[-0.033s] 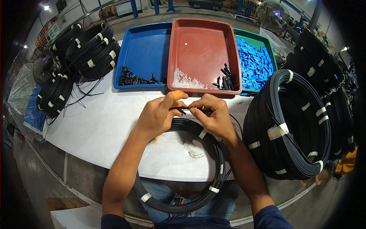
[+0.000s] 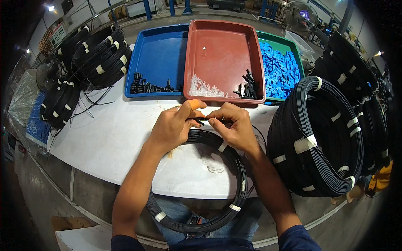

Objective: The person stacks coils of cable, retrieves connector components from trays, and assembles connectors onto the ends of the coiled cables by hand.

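Observation:
Just in front of the red tray, my two hands meet fingertip to fingertip. My left hand (image 2: 171,127), with an orange wrap on one finger, is closed in a pinch on a small black part (image 2: 202,121), mostly hidden by the fingers. My right hand (image 2: 234,127) pinches the end of a thin black cable close beside it; part of the cable loops out past the right wrist. Beneath the hands lies a coil of black cable (image 2: 240,171) bound with white tape, partly on the white table (image 2: 104,142) and partly over my lap.
Along the far side sit a blue tray (image 2: 157,39) with black connectors, a red tray (image 2: 226,50) with clear and black pieces, and a green tray (image 2: 298,56) full of blue clips. Taped cable coils stand at left (image 2: 100,54) and a large stack at right (image 2: 289,163).

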The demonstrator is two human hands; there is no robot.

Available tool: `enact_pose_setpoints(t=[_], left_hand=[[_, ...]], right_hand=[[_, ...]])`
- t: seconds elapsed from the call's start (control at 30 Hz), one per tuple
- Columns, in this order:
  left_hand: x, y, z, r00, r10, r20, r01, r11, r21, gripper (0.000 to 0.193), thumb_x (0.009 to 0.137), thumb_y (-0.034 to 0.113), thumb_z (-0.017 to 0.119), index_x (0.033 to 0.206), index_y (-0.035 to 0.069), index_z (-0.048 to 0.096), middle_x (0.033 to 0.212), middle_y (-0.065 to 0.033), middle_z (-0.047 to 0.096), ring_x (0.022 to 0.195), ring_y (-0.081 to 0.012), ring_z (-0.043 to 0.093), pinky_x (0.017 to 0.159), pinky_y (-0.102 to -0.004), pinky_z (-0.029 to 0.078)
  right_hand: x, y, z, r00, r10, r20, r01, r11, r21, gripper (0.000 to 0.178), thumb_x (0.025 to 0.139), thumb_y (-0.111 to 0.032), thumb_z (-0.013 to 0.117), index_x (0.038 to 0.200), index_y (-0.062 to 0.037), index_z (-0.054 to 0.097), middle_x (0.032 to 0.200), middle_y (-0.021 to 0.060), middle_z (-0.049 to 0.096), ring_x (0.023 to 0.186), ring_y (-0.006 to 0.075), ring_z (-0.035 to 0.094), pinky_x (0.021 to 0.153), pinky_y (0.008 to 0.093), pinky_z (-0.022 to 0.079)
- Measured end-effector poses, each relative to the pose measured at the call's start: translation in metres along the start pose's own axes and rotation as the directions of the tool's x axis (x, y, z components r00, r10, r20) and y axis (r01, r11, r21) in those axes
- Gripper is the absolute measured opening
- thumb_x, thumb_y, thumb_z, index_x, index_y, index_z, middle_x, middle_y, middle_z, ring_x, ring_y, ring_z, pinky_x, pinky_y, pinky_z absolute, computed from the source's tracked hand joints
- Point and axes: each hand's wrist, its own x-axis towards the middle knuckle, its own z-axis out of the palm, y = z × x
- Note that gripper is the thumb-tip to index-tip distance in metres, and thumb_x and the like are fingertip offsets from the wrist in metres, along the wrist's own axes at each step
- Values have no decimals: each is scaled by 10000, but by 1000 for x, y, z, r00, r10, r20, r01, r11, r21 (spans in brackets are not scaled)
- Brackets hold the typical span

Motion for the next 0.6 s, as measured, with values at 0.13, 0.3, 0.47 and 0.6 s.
enact_pose_setpoints(t=[0.13,0.3,0.47,0.6], left_hand=[[1,0,0,999,38,-6,-37,998,54,467,810,-170,605,1220,40,528,1152,-120,717,993,-289,742,832,-350,639],[0,-3,2,997,71,-13,-70,997,35,493,795,-197,565,1229,32,516,1206,-129,696,1022,-288,733,858,-350,640],[1,-3,0,997,68,25,-70,995,75,455,826,-123,653,1230,29,511,1184,-125,707,1025,-285,734,829,-358,639],[3,7,-3,998,-53,22,53,998,27,425,842,-51,709,1214,27,519,1196,-117,703,1003,-282,743,806,-364,638]], right_hand=[[1,-2,-1,1000,-19,20,19,999,-26,124,829,-65,707,920,-5,766,718,77,583,611,158,531,557,308,406],[1,0,1,1000,-13,26,13,1000,-10,119,830,-67,704,914,-2,758,723,80,589,616,161,540,559,308,414],[1,-1,2,1000,6,20,-5,999,-44,106,834,-68,697,894,1,751,725,88,595,607,181,550,557,321,422],[1,2,4,1000,-24,-4,23,994,-103,96,836,-68,691,881,-3,747,733,96,598,602,201,558,560,333,429]])
